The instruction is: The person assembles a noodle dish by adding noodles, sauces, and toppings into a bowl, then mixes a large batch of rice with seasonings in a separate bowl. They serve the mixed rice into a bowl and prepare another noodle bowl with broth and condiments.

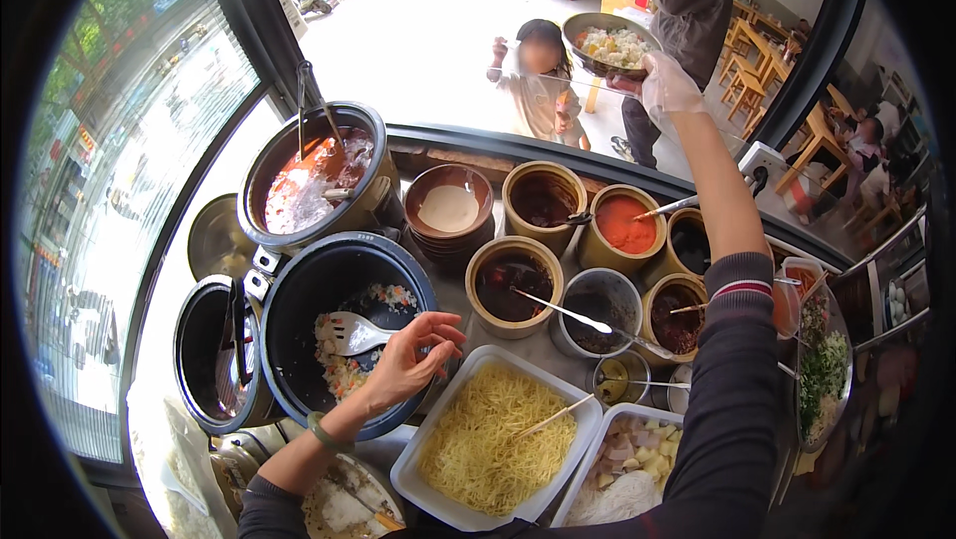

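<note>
My right hand (665, 87), in a thin clear plastic glove, reaches over the counter's glass edge and holds a round metal bowl (609, 64) of rice mixed with diced vegetables. Bare, my left hand (418, 360) hovers with bent, spread fingers over the right rim of a dark rice cooker pot (299, 345); a green bangle (323, 431) is on that wrist. A white slotted rice paddle (358, 333) lies in the pot among some leftover mixed rice, its handle end hidden behind my left hand. Close to that hand is a white tub of yellow shredded food (497, 434).
Behind stand a large pot of red broth (317, 180), stacked brown bowls (448, 203) and several sauce crocks (514, 277). A tub of diced food (627, 464) is near my right sleeve. Across the counter are a child (539, 83) and another person (694, 16).
</note>
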Motion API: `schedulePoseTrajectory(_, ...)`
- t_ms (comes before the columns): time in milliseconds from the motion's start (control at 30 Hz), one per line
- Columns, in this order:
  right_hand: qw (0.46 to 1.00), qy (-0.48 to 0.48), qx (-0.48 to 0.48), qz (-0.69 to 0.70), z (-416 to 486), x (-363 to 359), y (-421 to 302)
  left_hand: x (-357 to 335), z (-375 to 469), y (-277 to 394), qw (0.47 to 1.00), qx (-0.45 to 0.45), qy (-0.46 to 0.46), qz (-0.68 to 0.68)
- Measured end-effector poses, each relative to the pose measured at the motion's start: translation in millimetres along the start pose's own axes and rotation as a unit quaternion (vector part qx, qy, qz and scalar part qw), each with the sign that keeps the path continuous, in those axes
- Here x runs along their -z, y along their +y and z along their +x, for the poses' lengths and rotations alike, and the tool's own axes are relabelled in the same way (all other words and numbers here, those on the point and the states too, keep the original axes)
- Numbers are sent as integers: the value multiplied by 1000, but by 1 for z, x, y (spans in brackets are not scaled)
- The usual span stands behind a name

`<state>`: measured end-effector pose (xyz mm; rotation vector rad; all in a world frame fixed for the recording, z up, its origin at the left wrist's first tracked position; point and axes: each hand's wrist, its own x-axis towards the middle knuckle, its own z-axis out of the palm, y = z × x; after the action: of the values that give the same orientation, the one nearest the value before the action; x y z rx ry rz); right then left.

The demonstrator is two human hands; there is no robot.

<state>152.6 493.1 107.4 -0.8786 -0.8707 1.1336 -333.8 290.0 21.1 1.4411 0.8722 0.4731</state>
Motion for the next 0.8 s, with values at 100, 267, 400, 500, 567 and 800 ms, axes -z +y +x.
schedulePoseTrajectory(100,996,85,-25,2,35,8,2,16,25,21,998,-27,-15,46)
schedulePoseTrajectory(267,983,170,-47,-54,75,11,9,60,137,69,968,-180,0,177)
schedulePoseTrajectory(400,973,199,-61,-100,94,9,18,79,252,115,900,-219,107,361)
schedulePoseTrajectory(500,954,226,-78,-182,107,9,25,81,325,137,833,-299,182,429)
schedulePoseTrajectory(567,954,235,-76,-169,115,13,29,81,364,140,826,-274,186,455)
schedulePoseTrajectory(800,909,301,-111,-267,122,47,49,85,446,127,724,-371,128,567)
